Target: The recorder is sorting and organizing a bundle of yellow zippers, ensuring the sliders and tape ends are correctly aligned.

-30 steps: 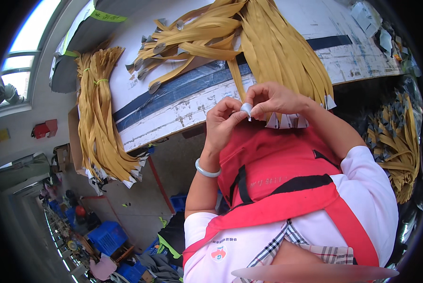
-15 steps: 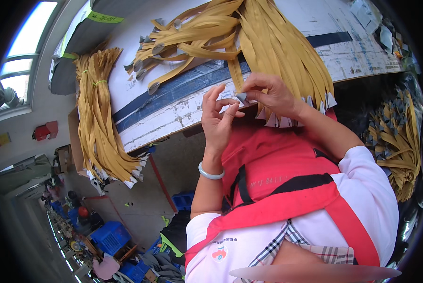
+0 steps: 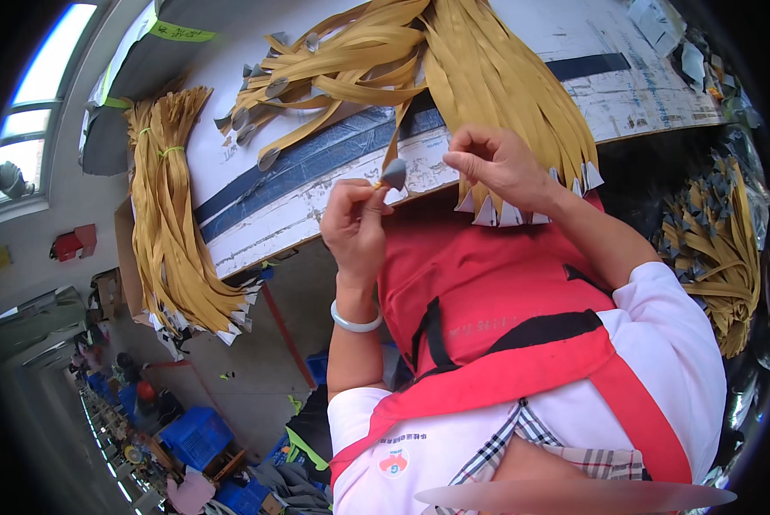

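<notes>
My left hand (image 3: 355, 227) pinches the end of a mustard-yellow strap (image 3: 391, 153) just below its rounded grey tip (image 3: 394, 174), at the table's front edge. To the right, my right hand (image 3: 505, 167) is apart from that tip, with thumb and forefinger closed together; whatever is between them, if anything, is too small to make out. Behind and beside it, a thick bunch of yellow straps (image 3: 496, 94) hangs over the edge, ending in white pointed tips (image 3: 511, 213). More loose straps with grey tips (image 3: 350, 86) lie on the tabletop to the left.
The worn white table (image 3: 316, 202) carries dark blue tape strips (image 3: 273, 180). A tied bundle of yellow straps (image 3: 166, 215) hangs at the left. Another pile with grey tips (image 3: 715, 249) is at the far right. Blue crates (image 3: 198, 436) stand on the floor at lower left.
The grey strap tip has moved left, from my right fingers into my left hand's pinch. My left hand has closed and shifted left; my right hand has come away from the tip.
</notes>
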`<state>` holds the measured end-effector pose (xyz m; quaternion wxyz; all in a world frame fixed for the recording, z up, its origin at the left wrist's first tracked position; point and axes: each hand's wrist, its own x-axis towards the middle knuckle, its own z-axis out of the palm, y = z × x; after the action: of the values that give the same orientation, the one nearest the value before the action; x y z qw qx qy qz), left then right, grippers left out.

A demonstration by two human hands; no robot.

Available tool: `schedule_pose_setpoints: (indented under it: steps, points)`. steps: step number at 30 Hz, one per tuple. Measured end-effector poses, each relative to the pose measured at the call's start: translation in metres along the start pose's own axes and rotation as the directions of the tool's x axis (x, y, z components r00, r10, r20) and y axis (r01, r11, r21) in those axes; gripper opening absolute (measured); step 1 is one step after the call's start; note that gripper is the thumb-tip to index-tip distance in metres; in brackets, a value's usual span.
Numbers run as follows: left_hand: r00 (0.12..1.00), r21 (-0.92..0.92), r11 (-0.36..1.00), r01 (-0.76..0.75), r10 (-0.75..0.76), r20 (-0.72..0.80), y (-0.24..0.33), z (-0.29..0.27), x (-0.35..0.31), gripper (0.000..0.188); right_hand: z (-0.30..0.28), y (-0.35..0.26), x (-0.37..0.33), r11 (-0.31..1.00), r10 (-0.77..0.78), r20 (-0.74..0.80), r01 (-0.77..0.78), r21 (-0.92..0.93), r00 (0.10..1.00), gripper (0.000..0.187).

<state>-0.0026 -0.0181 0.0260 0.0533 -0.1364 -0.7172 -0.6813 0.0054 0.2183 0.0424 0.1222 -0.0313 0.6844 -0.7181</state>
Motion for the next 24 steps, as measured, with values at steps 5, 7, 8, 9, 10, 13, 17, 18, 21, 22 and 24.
schedule_pose_setpoints:
  steps: [5, 7, 8, 9, 10, 13, 17, 18, 21, 22, 24]
  points:
    - [0.875, 0.243, 0.968, 0.063, 0.064, -0.48, -0.021, -0.076, 0.011, 0.029, -0.048, 0.0, -0.021, 0.891, -0.056, -0.006, 0.047, -0.451, 0.998, 0.015]
    - [0.936, 0.21, 0.972, 0.109, -0.029, -0.352, -0.022, -0.064, -0.001, 0.022, -0.049, 0.013, -0.041, 0.484, -0.146, 0.422, 0.437, -0.758, 0.895, 0.012]
    - [0.972, 0.198, 0.973, 0.116, -0.07, -0.223, -0.029, -0.058, -0.009, 0.016, -0.045, 0.016, -0.05, 0.362, -0.084, 0.488, 0.483, -0.797, 0.869, 0.011]
    - [0.99, 0.183, 0.975, 0.124, -0.109, -0.087, -0.032, -0.045, -0.016, 0.011, -0.042, 0.02, -0.056, 0.232, -0.012, 0.539, 0.527, -0.818, 0.842, 0.011]
    - [0.995, 0.199, 0.975, 0.101, -0.1, -0.011, -0.035, -0.031, -0.022, 0.009, -0.043, 0.024, -0.058, 0.082, -0.027, 0.589, 0.589, -0.804, 0.808, 0.01]
    - [0.972, 0.154, 0.983, 0.097, -0.127, 0.198, -0.035, 0.015, -0.034, 0.011, -0.046, 0.02, -0.05, 0.068, 0.017, 0.627, 0.625, -0.778, 0.779, 0.01]
    - [0.932, 0.071, 0.991, 0.11, -0.127, 0.34, -0.03, 0.049, -0.034, 0.012, -0.052, 0.011, -0.038, 0.278, 0.094, 0.569, 0.527, -0.803, 0.817, 0.011]
    - [0.914, 0.067, 0.993, 0.1, -0.118, 0.389, -0.029, 0.052, -0.034, 0.012, -0.054, 0.008, -0.039, 0.263, 0.082, 0.586, 0.55, -0.793, 0.806, 0.011]
    - [0.889, 0.119, 0.986, 0.114, -0.155, 0.43, -0.031, 0.051, -0.034, 0.011, -0.061, 0.014, -0.047, 0.194, 0.073, 0.597, 0.575, -0.795, 0.799, 0.012]
    - [0.886, 0.123, 0.986, 0.114, -0.157, 0.437, -0.031, 0.05, -0.036, 0.011, -0.063, 0.017, -0.049, 0.134, 0.08, 0.592, 0.58, -0.803, 0.802, 0.013]
    - [0.877, 0.146, 0.981, 0.125, -0.178, 0.446, -0.033, 0.048, -0.039, 0.011, -0.07, 0.012, -0.046, 0.132, 0.096, 0.612, 0.599, -0.79, 0.785, 0.012]
